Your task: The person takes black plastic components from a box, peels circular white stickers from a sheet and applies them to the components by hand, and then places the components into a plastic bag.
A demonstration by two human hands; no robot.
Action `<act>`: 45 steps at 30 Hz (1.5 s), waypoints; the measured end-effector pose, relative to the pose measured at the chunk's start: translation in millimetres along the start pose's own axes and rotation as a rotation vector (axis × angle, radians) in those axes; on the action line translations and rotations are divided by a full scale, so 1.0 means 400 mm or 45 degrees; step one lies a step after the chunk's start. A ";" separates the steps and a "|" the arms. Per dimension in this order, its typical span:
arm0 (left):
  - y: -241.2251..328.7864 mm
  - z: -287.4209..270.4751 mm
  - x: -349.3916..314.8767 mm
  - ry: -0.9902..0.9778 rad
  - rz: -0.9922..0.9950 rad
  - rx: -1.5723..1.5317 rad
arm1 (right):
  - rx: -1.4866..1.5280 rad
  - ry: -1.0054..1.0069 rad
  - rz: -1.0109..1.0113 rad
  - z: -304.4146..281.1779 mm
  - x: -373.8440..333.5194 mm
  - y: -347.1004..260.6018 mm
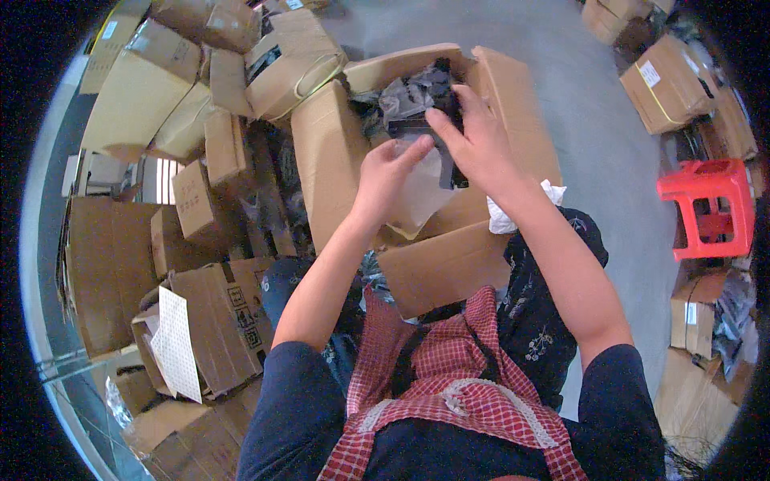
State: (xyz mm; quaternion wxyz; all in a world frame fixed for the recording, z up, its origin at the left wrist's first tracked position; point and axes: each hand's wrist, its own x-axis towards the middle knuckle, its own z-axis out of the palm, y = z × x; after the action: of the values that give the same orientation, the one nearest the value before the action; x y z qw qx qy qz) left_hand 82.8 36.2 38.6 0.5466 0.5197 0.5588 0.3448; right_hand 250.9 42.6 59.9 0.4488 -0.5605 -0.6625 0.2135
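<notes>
You've got a black flat part (437, 138) up over the open cardboard box (337, 152) in front of you, right at its mouth, with a clear plastic bag (419, 186) hanging under and around it. Your right hand (473, 140) is clamped on the black part from above, fingers curled over its top edge, thumb side toward you. Your left hand (383, 172) pinches the upper edge of the clear bag, fingertips closed on the film just beside the part; whether it also touches the part itself can't be told. The two hands sit near each other, nearly touching. Inside the box, behind your hands, lie more bagged dark parts (409, 92), a grey-black jumble, details too blurred to sort. One box flap (445, 264) hangs toward you over your lap, and a white crumpled cloth (513, 212) peeks out beside your right forearm. You wear a red checked apron (449, 385) over dark clothes. To your left a heap of cardboard boxes (176, 160) stacks up, one open with a white perforated sheet (176, 345) sticking out. To your right, well apart on the grey floor (593, 120), a red plastic stool (710, 208) stands among more cartons (670, 80).
</notes>
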 end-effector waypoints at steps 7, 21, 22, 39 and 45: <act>-0.031 -0.087 0.017 -0.024 -0.113 -0.629 | -0.057 -0.018 -0.378 0.063 -0.014 -0.042; -0.120 -0.143 -0.061 -0.210 0.825 1.298 | 1.406 -0.284 0.695 0.019 0.028 -0.032; -0.117 -0.143 -0.071 -0.281 0.899 1.314 | 1.431 -0.417 0.837 0.023 0.027 -0.025; -0.089 -0.157 -0.095 -0.167 1.255 1.285 | -0.054 -0.649 0.157 0.095 -0.045 0.052; -0.074 -0.162 -0.068 0.024 1.303 1.141 | 0.010 -0.801 0.205 0.116 -0.056 0.088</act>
State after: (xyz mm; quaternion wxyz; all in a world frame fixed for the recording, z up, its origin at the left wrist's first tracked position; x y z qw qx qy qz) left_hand 10.4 15.6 28.0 0.0419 0.8918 0.3363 0.2997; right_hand 230.9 41.6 0.9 0.2059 -0.5161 -0.7213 0.4135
